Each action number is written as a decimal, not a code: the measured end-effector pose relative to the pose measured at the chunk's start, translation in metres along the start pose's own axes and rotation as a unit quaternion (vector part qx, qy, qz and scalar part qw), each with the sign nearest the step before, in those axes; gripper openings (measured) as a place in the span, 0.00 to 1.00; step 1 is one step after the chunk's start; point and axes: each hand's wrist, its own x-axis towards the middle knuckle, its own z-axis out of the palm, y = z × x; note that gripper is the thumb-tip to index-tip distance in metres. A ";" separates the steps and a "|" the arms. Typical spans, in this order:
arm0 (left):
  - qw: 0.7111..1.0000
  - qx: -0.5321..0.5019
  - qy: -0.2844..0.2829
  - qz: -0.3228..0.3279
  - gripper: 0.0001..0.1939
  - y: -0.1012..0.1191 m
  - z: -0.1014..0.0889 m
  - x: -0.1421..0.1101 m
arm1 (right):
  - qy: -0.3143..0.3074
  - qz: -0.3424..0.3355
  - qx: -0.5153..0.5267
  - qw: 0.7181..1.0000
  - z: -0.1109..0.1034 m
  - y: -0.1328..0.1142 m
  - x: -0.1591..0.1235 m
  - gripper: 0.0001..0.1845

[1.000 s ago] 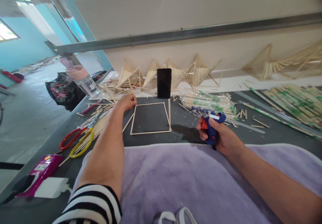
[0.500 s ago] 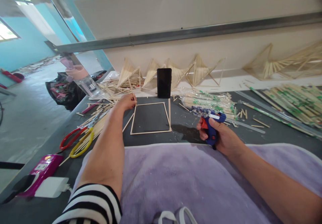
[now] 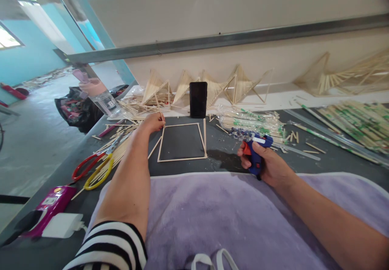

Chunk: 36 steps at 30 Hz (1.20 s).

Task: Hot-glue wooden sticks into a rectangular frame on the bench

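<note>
Four-sided and made of thin wooden sticks, a frame lies flat on the dark table. At its far left corner, my left hand pinches a thin wooden stick that stands up from the corner. Another stick runs up from the near right corner, beside the frame's right side. My right hand is wrapped round a blue hot glue gun with a red trigger, to the right of the frame and apart from it. A loose stick lies along the frame's left side.
A black phone stands upright behind the frame. Scissors and loose sticks lie left, near a pink power strip and a bottle. Bagged sticks lie right. Stick models stand along the back. A purple cloth covers the front.
</note>
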 end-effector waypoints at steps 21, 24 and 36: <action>1.000 0.006 0.003 0.011 0.07 -0.001 0.000 0.000 | 0.010 0.005 -0.013 1.000 0.002 -0.001 0.000 0.13; 1.000 0.003 0.001 0.010 0.08 -0.002 0.000 0.001 | 0.008 0.004 -0.011 1.000 0.002 0.000 0.000 0.13; 1.000 0.004 -0.006 0.012 0.07 -0.004 0.000 0.002 | 0.001 0.005 -0.007 1.000 0.000 0.000 0.000 0.13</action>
